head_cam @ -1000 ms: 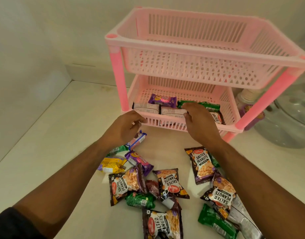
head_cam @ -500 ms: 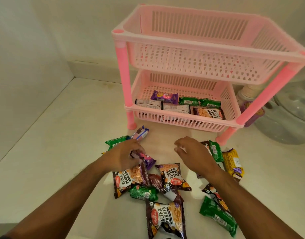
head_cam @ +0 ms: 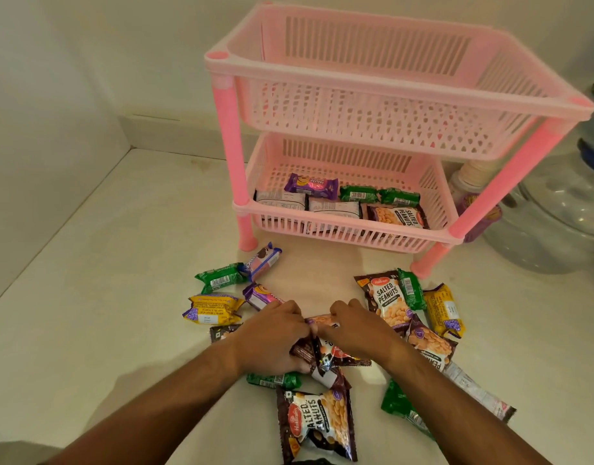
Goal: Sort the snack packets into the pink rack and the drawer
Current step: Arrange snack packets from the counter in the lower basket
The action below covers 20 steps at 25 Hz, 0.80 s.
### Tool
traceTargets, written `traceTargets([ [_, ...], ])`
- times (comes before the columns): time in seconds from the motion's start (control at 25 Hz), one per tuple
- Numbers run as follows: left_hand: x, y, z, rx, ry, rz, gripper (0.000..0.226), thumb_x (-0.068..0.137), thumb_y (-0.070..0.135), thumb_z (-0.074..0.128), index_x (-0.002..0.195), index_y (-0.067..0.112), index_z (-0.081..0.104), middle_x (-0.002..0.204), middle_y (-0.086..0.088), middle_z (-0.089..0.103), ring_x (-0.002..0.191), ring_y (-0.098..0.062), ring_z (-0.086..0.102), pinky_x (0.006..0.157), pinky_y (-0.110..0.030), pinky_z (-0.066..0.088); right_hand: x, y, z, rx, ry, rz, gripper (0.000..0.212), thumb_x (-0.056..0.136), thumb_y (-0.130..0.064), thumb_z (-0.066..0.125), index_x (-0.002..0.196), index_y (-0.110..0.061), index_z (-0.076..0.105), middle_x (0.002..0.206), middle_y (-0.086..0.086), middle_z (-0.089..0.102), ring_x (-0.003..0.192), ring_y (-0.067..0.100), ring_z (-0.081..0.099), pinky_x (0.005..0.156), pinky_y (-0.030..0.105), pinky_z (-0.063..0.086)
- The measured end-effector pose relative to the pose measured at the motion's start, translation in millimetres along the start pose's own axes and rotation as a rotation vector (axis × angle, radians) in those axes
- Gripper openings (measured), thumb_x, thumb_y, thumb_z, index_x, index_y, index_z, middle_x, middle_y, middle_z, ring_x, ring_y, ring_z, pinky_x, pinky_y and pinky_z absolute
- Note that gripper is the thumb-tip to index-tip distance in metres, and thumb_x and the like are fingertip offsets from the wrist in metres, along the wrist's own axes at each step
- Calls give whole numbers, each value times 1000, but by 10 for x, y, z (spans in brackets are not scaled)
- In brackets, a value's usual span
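Pink rack [head_cam: 383, 105]: moulded plastic w/ slotted, perforated walls, semi-matt; legs a deeper pink, smooth. Snack packets [head_cam: 317, 422]: crinkled foil-like film, glossy, catching light. Yellow packet [head_cam: 212, 309] near left: same shiny wrap. Countertop [head_cam: 104, 297]: smooth, pale, slight sheen, poss. laminate or stone. Clear container [head_cam: 557, 223] far right: glossy, transparent, prob. plastic.

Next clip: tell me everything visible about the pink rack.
The pink rack is a two-tier stand of what looks like plastic: pale slotted baskets on darker pink round posts, upright on the white counter near the wall. Nothing shows in its top basket. The bottom basket holds a purple biscuit packet, two green packets, two white-backed packets and a salted peanuts packet. Neither hand touches it.
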State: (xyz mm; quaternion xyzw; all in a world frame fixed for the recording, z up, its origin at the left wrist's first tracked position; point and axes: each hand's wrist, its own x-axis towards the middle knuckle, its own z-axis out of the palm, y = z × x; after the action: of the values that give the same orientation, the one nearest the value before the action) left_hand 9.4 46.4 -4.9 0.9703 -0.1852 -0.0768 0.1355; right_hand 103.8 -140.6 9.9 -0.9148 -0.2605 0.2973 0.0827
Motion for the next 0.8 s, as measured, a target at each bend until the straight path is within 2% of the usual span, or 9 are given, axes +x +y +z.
traceTargets([
  [0.16,59,27,-23,1,-51,54,51,84,66,55,113,26,65,103,3,63,104,-14,44,91,-35,38,17,37,15,80,19,40,62,88,-65,51,131,-21,45,122,7,42,92,25,56,75,35,49],
  [0.28,98,24,-12,33,-80,119,45,89,63,54,118,29,63,110,8,64,102,-13,42,90,-36,39,4,47,16,66,78,8,60,88,-57,59,134,-22,44,124,6,41,95,26,59,76,35,51],
  [0.48,167,-1,-11,58,-94,188,48,90,55,58,132,33,56,122,10,54,106,-13,40,89,-34,39,0,104,2,93,160,-24,55,88,-44,66,136,-27,45,122,3,44,99,23,60,83,36,53],
  [0.64,192,-38,-94,63,-50,183,48,90,51,60,134,34,51,120,9,51,107,-12,37,90,-33,40,16,160,-10,133,191,-20,52,89,-43,65,135,-30,48,120,0,49,101,20,59,83,34,51],
  [0.8,179,-121,-296,50,14,163,49,92,56,57,135,34,50,123,13,51,110,-9,37,90,-29,38,13,201,-21,149,241,-12,50,91,-41,62,137,-29,49,122,1,54,105,20,59,83,32,48],
])
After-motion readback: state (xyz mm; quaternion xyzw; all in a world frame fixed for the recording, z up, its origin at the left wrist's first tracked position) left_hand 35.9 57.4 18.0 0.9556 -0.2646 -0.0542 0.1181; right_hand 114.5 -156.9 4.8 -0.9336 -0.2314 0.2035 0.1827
